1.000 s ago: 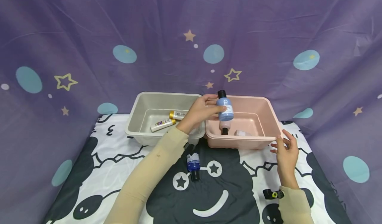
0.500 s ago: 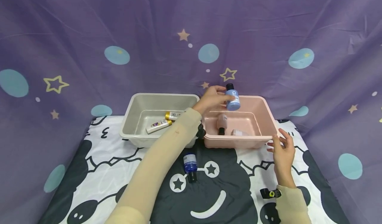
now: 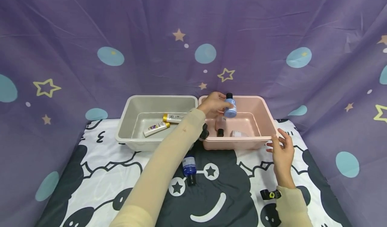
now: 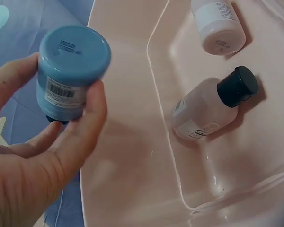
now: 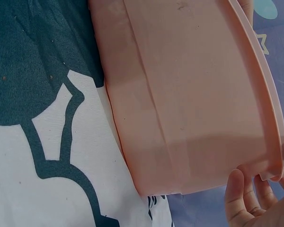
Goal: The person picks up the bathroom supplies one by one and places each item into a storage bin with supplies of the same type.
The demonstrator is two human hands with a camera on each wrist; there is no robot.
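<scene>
My left hand (image 3: 214, 103) grips a light blue bottle (image 3: 230, 108) with a black cap, held above the back of the pink bin (image 3: 257, 143). In the left wrist view the bottle's base (image 4: 75, 47) faces the camera, with thumb and fingers on either side. Below it, inside the bin, lie a pale pink bottle (image 4: 203, 111) with a black cap and a whitish bottle (image 4: 220, 26). My right hand (image 3: 283, 153) holds the bin's front right corner. In the right wrist view its fingers (image 5: 235, 187) sit at the rim corner.
A grey bin (image 3: 130, 140) stands against the pink bin's left side. Two white tubes with yellow caps, one (image 3: 156, 129) nearer the front, lie in it. A dark blue bottle (image 3: 189, 168) lies on the patterned cloth (image 3: 223, 183) in front. A purple curtain (image 3: 151, 62) hangs behind.
My left hand has carried the light blue bottle toward the back of the pink bin, rising and then dipping slightly. My right hand stays at the bin's corner while the head view shifts.
</scene>
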